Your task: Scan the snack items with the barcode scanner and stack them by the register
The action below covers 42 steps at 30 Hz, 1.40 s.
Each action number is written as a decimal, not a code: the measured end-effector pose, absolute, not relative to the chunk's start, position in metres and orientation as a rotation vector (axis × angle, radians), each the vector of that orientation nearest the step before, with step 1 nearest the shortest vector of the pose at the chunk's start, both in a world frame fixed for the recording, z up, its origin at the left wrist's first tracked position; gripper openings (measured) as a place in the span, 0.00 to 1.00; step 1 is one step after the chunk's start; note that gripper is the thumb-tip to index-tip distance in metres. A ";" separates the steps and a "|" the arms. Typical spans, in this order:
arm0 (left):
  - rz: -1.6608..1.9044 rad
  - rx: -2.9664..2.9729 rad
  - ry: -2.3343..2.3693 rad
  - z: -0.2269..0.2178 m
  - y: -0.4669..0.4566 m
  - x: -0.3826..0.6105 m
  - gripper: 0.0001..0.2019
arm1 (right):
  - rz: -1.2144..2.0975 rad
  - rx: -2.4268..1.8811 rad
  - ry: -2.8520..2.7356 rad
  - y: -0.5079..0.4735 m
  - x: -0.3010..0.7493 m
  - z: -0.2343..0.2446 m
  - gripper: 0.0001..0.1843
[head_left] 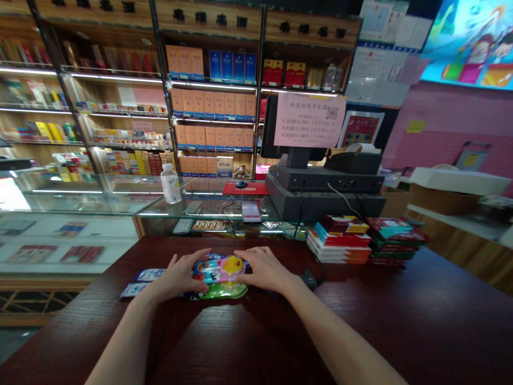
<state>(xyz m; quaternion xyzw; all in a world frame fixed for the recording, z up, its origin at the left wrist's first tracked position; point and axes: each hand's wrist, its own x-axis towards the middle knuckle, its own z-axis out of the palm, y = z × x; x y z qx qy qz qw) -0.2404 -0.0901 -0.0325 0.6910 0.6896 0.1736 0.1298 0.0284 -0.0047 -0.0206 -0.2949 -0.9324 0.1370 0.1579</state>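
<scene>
Several glossy, colourful packets [219, 272] lie in a pile on the dark wooden counter, one with a yellow cartoon figure on top and a green one underneath. My left hand [186, 272] grips the pile's left side, thumb low and fingers at the far edge. On the right side, my right hand [264, 267] holds the same pile, fingers over its far corner and thumb against its side. What is inside the packets cannot be made out. Partly behind my left wrist lie blue-and-white packets [150, 275].
A dark handheld device [308, 279], probably a scanner, lies beyond my right wrist. Stacked boxes [340, 240] and dark packets [395, 240] stand at the right, before the cash register [324, 190]. A bottle [170, 184] stands on the glass case [208, 206] behind.
</scene>
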 end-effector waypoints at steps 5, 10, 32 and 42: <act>0.483 2.025 2.002 -0.031 -0.088 -0.239 0.42 | 0.385 -0.857 -2.657 -0.005 0.027 -0.022 0.36; 0.514 2.030 1.970 -0.029 -0.085 -0.239 0.40 | 0.385 -0.859 -2.627 -0.006 0.028 -0.022 0.35; 1.230 2.625 1.761 -0.029 -0.047 -0.169 0.39 | 0.447 -0.706 -2.026 0.004 0.099 -0.034 0.39; 1.245 2.574 1.648 -0.028 -0.031 -0.135 0.43 | 0.475 -0.575 -1.993 0.018 0.135 -0.056 0.47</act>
